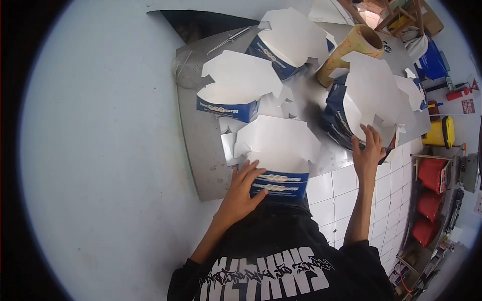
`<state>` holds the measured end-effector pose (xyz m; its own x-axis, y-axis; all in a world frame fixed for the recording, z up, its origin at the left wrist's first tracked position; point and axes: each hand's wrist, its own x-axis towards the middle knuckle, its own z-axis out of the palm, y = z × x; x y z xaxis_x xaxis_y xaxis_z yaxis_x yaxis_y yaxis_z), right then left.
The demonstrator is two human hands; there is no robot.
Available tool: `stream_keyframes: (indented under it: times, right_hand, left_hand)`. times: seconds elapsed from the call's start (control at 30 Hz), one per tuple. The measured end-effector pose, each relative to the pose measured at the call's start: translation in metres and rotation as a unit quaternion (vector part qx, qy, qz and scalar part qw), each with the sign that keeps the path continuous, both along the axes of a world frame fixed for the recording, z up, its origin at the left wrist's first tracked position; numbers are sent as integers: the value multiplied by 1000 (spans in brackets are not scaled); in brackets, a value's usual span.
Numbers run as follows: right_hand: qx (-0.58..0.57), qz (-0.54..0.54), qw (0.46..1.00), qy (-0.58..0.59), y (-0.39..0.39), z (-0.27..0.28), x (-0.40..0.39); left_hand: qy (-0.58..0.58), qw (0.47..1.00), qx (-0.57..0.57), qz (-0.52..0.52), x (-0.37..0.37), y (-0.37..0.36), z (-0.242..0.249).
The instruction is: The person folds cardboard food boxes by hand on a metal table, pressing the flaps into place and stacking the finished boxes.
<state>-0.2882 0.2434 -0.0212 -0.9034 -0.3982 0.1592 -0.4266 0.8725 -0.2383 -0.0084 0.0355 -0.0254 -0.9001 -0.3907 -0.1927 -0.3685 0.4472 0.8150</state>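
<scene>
Nearest me, a nested pair of blue-and-white paper food boxes stands at the table's front edge, white lid flap raised. My left hand holds its left corner, with fingertips over the rim and thumb on the printed front. To the right is a stack of paper food boxes with open lids. My right hand is closed over the stack's near rim; its thumb side partly hides the contact. Another open food box sits behind the nearest pair, with a further open food box at the back.
A large yellow cardboard roll stands behind the right stack on the metal table. A clear round container is at the left edge by the wall. Red bins on a rack and a yellow container are off to the right.
</scene>
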Motion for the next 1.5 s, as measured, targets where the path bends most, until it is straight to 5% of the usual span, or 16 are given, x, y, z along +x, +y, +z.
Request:
stream_keyframes:
  times: [0.13,0.33,0.53,0.83,1.03,1.2,1.33,1.5]
  right_hand:
    - [-18,40,998,-54,-26,9,-17]
    - [-183,65,977,-84,-44,10,-46]
    - [-68,171,976,-117,-49,18,-46]
    - [-193,76,977,41,-68,52,-40]
    - [-237,211,940,129,-67,107,31]
    - [-168,494,851,-58,-88,84,90]
    - [-58,533,828,-165,-101,32,107]
    - [-50,502,814,-288,-118,0,109]
  left_hand:
    - [42,985,30,167,11,-6,-30]
    - [-18,945,214,248,26,-11,-73]
    - [-5,941,283,186,22,-3,-76]
    - [22,931,318,177,24,2,-72]
    - [12,938,290,191,36,-5,-62]
    - [-25,930,326,169,52,-21,-60]
    - [-51,931,335,135,59,-33,-54]
    - [-88,915,366,144,66,-30,-53]
